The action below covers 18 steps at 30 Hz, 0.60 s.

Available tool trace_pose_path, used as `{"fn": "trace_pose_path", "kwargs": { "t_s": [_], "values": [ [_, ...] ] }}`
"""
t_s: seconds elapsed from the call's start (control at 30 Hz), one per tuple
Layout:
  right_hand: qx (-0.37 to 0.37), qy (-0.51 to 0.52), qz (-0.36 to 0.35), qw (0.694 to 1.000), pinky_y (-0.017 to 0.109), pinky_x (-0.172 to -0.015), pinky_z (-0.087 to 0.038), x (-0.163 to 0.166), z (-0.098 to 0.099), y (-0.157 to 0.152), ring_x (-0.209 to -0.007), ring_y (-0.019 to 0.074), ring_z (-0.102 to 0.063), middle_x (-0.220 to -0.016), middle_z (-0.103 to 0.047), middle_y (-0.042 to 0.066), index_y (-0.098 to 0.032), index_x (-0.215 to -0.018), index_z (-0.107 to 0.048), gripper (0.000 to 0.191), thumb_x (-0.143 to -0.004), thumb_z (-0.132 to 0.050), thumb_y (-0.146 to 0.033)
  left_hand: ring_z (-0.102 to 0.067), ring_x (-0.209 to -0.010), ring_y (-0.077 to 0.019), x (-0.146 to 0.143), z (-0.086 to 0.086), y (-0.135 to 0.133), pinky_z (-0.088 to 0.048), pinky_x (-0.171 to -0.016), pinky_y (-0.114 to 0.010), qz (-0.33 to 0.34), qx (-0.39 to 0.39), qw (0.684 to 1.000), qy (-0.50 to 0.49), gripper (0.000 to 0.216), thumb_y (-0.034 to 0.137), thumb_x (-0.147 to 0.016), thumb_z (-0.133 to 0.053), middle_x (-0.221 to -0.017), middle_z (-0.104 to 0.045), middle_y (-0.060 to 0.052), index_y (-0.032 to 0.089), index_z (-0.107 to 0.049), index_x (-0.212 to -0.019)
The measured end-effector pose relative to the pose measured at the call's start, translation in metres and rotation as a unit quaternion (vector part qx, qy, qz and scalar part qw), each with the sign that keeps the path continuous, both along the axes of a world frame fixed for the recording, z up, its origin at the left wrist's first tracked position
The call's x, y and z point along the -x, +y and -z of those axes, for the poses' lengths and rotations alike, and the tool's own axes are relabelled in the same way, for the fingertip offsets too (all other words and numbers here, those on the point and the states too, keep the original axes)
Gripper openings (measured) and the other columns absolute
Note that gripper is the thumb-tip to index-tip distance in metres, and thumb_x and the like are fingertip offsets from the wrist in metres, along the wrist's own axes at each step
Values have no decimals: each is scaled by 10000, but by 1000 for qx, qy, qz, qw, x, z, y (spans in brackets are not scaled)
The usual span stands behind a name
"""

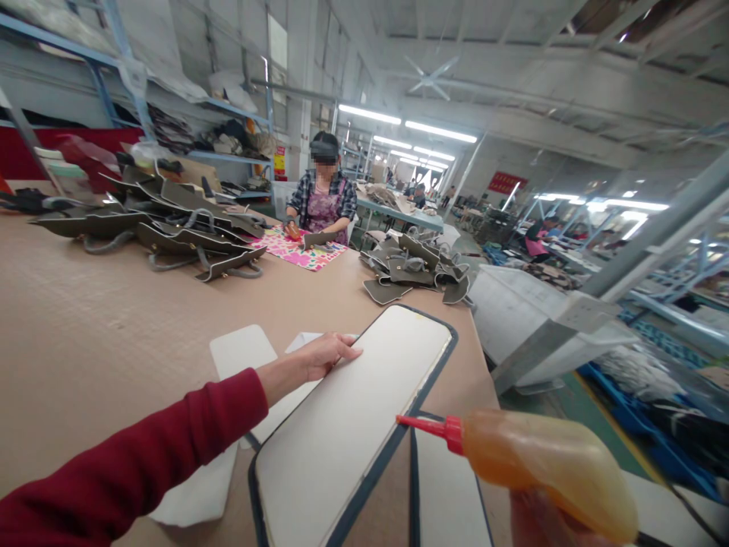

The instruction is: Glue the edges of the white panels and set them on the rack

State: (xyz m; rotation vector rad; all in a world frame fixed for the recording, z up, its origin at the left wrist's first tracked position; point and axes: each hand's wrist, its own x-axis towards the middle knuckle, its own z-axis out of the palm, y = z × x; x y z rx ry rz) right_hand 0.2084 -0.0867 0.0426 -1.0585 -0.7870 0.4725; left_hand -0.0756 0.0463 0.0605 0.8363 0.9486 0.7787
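My left hand (pixel 322 355) grips the left edge of a white rounded panel (pixel 353 418) with a dark blue border, thumb on top and fingers at the edge. The panel lies at a slant before me. My right hand (pixel 538 516), partly out of view at the bottom, is wrapped round a squeeze bottle (pixel 547 460) of amber liquid. The bottle's red nozzle (pixel 424 424) points left, its tip at the panel's right border. Another dark-edged white panel (pixel 449 486) is under the nozzle, and plain white pieces (pixel 239 351) lie beneath my left forearm.
Piles of dark grey pieces with straps (pixel 187 228) lie on the brown table (pixel 91 319) at the far left, with another pile (pixel 415 266) at the far right. Across the table a person (pixel 322 197) works over a colourful cloth (pixel 301 252). A white bin (pixel 512 311) stands beyond the right edge.
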Motion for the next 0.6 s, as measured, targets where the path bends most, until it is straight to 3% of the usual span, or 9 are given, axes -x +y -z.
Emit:
{"fn": "trace_pose_path", "kwargs": {
  "t_s": [0.17, 0.37, 0.6],
  "values": [
    [1, 1, -24, 1000, 430, -752, -542, 1, 3, -3, -900, 279, -597, -1065, -607, 68, -233, -1045, -606, 542, -537, -796, -225, -630, -665, -188, -1, 6, 8, -494, -607, -286, -9, 6, 1000, 14, 517, 270, -404, -850, -729, -688, -53, 113, -636, -848],
    [2, -14, -45, 999, 400, -758, -506, 9, -1, -4, -928, 205, -567, -1111, -547, 80, -170, -1129, -524, 340, -839, -577, -338, -617, -656, -185, -1, 8, 15, -482, -587, -292, -19, -2, 999, 27, 454, 281, -376, -847, -699, -669, -42, 126, -594, -720],
    [-1, -21, -46, 999, 376, -713, -516, 21, 1, -5, -880, 190, -576, -1064, -560, 75, -162, -1110, -527, 327, -857, -547, -368, -609, -655, -197, 0, 5, 20, -482, -603, -319, -40, 9, 999, 28, 405, 216, -381, -839, -651, -646, -32, 142, -554, -659]
  ]
}}
